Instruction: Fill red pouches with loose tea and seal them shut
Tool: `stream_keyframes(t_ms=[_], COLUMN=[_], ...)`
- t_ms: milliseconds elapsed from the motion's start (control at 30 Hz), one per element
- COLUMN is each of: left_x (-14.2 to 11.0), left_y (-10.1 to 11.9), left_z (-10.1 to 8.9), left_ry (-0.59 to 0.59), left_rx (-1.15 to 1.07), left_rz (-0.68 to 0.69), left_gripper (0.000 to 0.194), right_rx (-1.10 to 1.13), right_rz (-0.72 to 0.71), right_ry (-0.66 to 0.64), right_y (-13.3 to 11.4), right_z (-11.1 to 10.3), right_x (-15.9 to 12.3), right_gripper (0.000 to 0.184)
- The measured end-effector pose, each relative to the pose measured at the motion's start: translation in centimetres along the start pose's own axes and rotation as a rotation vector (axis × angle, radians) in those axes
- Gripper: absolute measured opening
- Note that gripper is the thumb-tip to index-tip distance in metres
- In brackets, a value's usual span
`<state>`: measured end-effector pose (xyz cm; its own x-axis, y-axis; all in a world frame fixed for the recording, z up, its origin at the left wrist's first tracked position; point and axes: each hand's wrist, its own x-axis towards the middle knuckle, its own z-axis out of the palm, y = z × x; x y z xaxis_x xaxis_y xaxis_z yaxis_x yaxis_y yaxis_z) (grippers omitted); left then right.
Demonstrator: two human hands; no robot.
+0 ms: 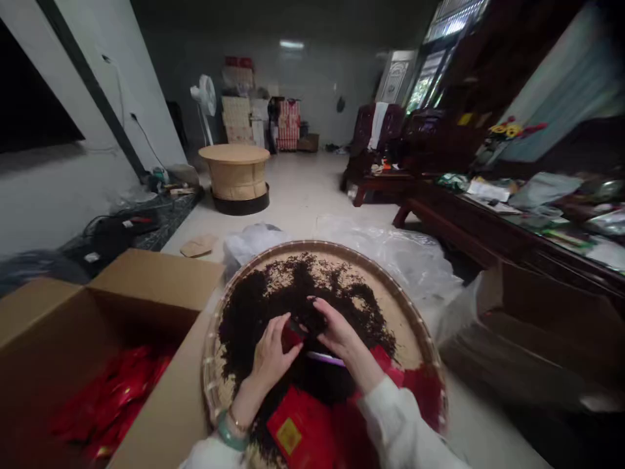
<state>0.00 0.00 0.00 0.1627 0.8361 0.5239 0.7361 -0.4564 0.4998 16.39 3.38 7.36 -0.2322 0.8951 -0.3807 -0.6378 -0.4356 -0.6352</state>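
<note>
Packet [291, 337], small and dark red, is held between the thumb and fingers of the left hand [271, 352], above the dark loose leaf [251, 303] spread in the round woven tray [312, 245]. The packet is placed just to the left of the curled fingers of the right hand [340, 333], so the two hands are set facing each other with little space between. The left hand is the nearer, being closed on it; the packet's darker upper end is judged to be turned toward the right hand. Its long axis cannot be fixed with confidence, as much of its body is covered by fingers.

Whether leaf is gripped by the right hand cannot be told: the dark matter in its hollow is not separable from the heap behind. A purple-edged object [326, 358] is partly hidden beneath the right wrist and cannot be identified. Red packets [305, 426] at the tray's near side are overlapped by the right sleeve [403, 423] and cut off by the lower edge of view.
</note>
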Motion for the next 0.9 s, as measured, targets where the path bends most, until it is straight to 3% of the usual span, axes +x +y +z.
stream_keyframes(t_ms=[200, 467, 667, 900], left_x=[0.6, 3.6, 4.6, 5.4], left_y=[0.1, 1.5, 1.9, 1.8], left_z=[0.3, 0.0, -1.5, -2.6], left_ry=[0.060, -0.084, -0.211, -0.286], left_rx=[-0.015, -0.082, -0.072, -0.199], left_rz=[0.030, 0.041, 0.049, 0.015], left_gripper=[0.052, 0.027, 0.029, 0.016], right_rx=[0.040, -0.011, -0.146, -0.190], right_rz=[0.066, 0.025, 0.003, -0.101], right_ry=[-0.032, -0.067, -0.003, -0.003], right_y=[-1.2, -3.8, -3.3, -2.7], right_z=[-0.2, 0.9, 1.5, 1.6], right_x=[-0.1, -0.5, 0.0, 0.5], right_gripper=[0.016, 0.018, 0.019, 0.016])
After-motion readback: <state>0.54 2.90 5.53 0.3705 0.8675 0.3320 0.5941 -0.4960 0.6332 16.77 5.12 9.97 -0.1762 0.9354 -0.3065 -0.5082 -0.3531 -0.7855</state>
